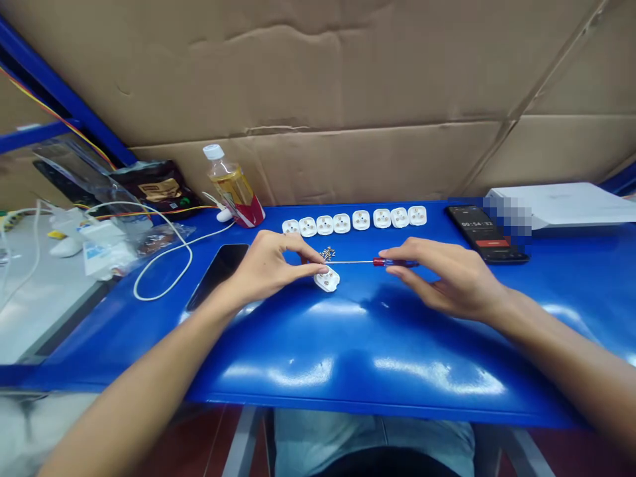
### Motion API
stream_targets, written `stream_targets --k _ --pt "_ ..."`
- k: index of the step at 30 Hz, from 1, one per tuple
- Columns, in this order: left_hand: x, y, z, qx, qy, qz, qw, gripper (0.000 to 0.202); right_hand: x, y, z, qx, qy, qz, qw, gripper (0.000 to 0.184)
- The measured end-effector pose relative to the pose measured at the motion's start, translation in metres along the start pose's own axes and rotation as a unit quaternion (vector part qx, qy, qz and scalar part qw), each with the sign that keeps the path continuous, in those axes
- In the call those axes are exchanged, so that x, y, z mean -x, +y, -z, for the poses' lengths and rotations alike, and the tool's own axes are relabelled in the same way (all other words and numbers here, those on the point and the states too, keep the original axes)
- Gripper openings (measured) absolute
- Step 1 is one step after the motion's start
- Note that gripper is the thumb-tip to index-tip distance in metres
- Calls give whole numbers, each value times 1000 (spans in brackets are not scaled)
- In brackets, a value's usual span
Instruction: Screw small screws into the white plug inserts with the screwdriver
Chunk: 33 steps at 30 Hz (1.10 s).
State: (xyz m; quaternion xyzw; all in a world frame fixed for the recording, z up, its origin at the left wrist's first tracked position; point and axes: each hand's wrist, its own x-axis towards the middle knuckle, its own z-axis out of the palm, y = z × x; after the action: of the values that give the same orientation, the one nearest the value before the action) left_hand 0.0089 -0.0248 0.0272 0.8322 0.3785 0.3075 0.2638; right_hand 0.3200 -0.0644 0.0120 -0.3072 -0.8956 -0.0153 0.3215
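My right hand [450, 277] holds a screwdriver [379, 262] by its red and blue handle, with the thin shaft level and pointing left. At the shaft's tip, my left hand [268, 266] is closed in a pinch of thumb and finger. Whatever sits between those fingertips is too small to make out. Just below them, a white plastic plug part [326, 282] with brass-coloured fittings lies on the blue table [318, 358]. A small heap of brass-coloured screws [328, 253] lies right behind the shaft.
Several similar white plug parts [361, 220] stand in a row at the back. A drink bottle [236, 189], a dark phone [217, 275] and a white cable [171, 281] are on the left. To the right are a phone showing a timer [484, 235] and a white box [561, 205].
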Motion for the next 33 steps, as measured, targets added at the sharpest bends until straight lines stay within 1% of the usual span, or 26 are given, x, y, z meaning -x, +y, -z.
stream_targets --k 2,7,12,16,23,26,29,31,33 --pt "0 -1 0 5 4 -10 1000 14 0 0 0 8 22 19 1000 19" --pt "1 -3 -1 14 -10 -47 999 10 0 0 0 -20 8 26 999 23" --pt "0 -5 -1 22 -30 -78 996 11 0 -1 2 -9 22 23 999 21" --pt "0 -5 0 5 -45 -87 995 14 0 0 4 -8 27 28 999 19" --pt "0 -3 1 -27 -47 -102 993 19 -1 1 5 -17 25 19 999 20" --pt "-1 -5 -2 -35 -32 -134 990 16 -1 -1 5 -42 29 22 998 21" --pt "-1 -7 -7 -48 12 -186 981 11 -2 -5 4 -59 37 16 997 21" --pt "-2 -7 -11 -77 49 -244 966 8 -2 -7 3 -66 30 4 997 18" --pt "-2 -6 -14 -118 87 -310 939 6 -2 -10 0 -80 23 -7 996 16"
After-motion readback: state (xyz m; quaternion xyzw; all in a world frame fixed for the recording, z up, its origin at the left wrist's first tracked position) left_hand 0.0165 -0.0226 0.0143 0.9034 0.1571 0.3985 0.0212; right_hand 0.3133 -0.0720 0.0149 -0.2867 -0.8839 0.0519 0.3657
